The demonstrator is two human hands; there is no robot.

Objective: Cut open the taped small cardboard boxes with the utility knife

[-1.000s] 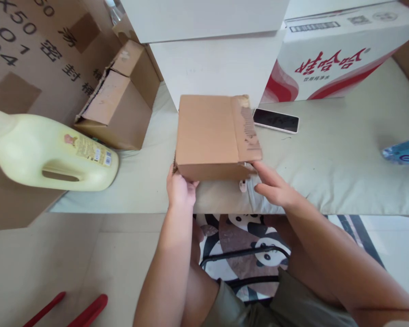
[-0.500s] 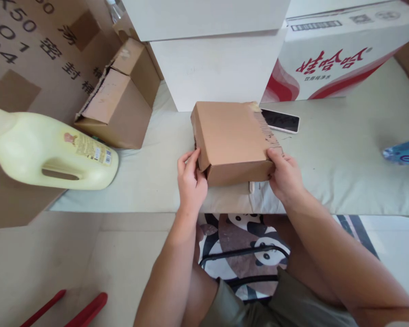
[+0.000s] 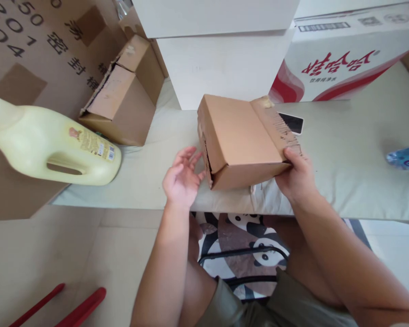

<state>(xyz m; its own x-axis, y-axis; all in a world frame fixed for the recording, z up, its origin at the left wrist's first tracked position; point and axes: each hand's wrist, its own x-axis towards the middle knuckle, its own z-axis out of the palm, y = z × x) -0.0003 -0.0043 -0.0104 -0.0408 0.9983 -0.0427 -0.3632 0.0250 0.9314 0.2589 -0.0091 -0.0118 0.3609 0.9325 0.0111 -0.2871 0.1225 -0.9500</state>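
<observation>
A brown cardboard box [image 3: 241, 136] is tilted above the cloth-covered surface [image 3: 150, 181] in front of me, its left side raised. My right hand [image 3: 296, 175] grips its near right corner, thumb on top by a torn, ragged flap [image 3: 276, 122]. On the other side, my left hand [image 3: 184, 175] is open, palm up and fingers spread, beside the box's left edge; I cannot tell whether a fingertip touches it. A dark gap shows along that left edge. What is inside the box is hidden. A phone [image 3: 292, 123] lies partly behind the flap.
Large white boxes [image 3: 225, 68] stand at the back, next to a red-and-white carton [image 3: 341, 68]. On the left are a pale yellow jug [image 3: 54, 145], a smaller brown box [image 3: 122, 100] and a big printed carton [image 3: 68, 27]. A water bottle [image 3: 405, 156] lies far right.
My left hand has let go of the box and moved left, opening its fingers. The box has tipped up on its left side and shifted right, and its torn right flap now shows more.
</observation>
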